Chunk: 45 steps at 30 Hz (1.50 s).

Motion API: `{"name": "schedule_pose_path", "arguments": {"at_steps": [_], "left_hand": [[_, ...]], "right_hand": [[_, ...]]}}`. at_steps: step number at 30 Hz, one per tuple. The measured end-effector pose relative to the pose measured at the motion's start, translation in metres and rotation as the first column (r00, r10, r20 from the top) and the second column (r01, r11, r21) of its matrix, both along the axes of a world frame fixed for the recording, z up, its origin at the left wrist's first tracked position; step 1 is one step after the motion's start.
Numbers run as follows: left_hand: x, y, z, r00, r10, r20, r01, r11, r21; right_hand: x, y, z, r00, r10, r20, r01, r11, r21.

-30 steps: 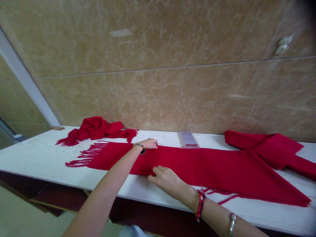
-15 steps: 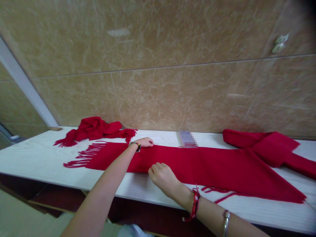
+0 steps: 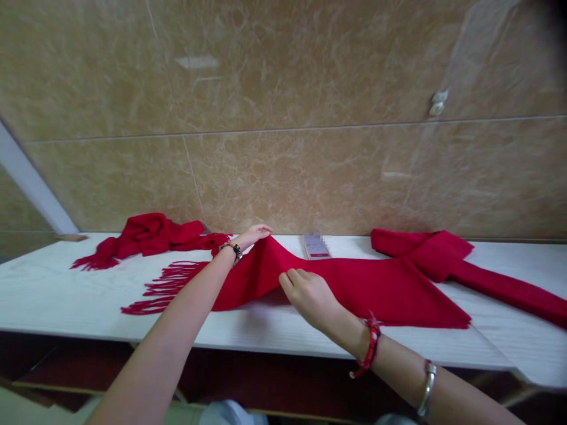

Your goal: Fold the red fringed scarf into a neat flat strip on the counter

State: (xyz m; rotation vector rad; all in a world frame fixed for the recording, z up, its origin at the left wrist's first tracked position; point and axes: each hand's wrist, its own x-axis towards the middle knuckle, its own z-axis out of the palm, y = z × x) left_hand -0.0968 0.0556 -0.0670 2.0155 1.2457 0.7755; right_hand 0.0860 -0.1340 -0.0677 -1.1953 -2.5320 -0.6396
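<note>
Lifting w/ 2 hands: red scarf point(image 3: 358, 286) on white counter point(image 3: 71, 295), midsection flat 0.5 s ago, now peaked, i.e. part clear of surface. L hand point(image 3: 253, 235) pinching far edge; R hand point(image 3: 310, 295), near edge. Qty: 1 bundled scarf point(image 3: 148, 236), 1 folded red cloth point(image 3: 436, 254) (separate? can't tell), 1 phone point(image 3: 316, 247).
</note>
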Motion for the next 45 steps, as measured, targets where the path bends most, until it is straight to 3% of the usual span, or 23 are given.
{"name": "schedule_pose_path", "arguments": {"at_steps": [6,11,18,25,30,33,39,45], "left_hand": [[0.067,0.003,0.035,0.983,-0.087,0.159,0.089,0.996,-0.005],[0.145,0.007,0.046,0.955,-0.207,0.213,0.224,0.973,-0.056],[0.262,0.016,0.036,0.911,-0.367,0.189,0.389,0.916,-0.101],[0.343,0.023,0.001,0.891,-0.453,0.039,0.454,0.883,-0.121],[0.368,0.029,-0.031,0.871,-0.480,-0.104,0.467,0.875,-0.127],[0.372,0.030,-0.042,0.854,-0.490,-0.176,0.476,0.871,-0.117],[0.375,0.029,-0.042,0.852,-0.460,-0.249,0.468,0.883,-0.032],[0.371,0.014,-0.045,0.878,-0.372,-0.300,0.418,0.903,0.103]], "right_hand": [[0.070,-0.004,0.023,0.977,-0.206,-0.060,0.212,0.971,0.113],[0.135,-0.012,0.030,0.921,-0.385,-0.059,0.390,0.911,0.138],[0.222,-0.028,0.017,0.878,-0.478,0.023,0.472,0.872,0.131],[0.277,-0.038,-0.024,0.846,-0.532,0.041,0.531,0.847,0.026],[0.287,-0.035,-0.056,0.822,-0.568,0.030,0.566,0.810,-0.157],[0.285,-0.032,-0.064,0.833,-0.553,-0.001,0.546,0.823,-0.155],[0.288,-0.027,-0.066,0.889,-0.455,-0.049,0.451,0.890,-0.072],[0.303,-0.028,-0.078,0.889,-0.437,-0.139,0.434,0.899,-0.050]]}}
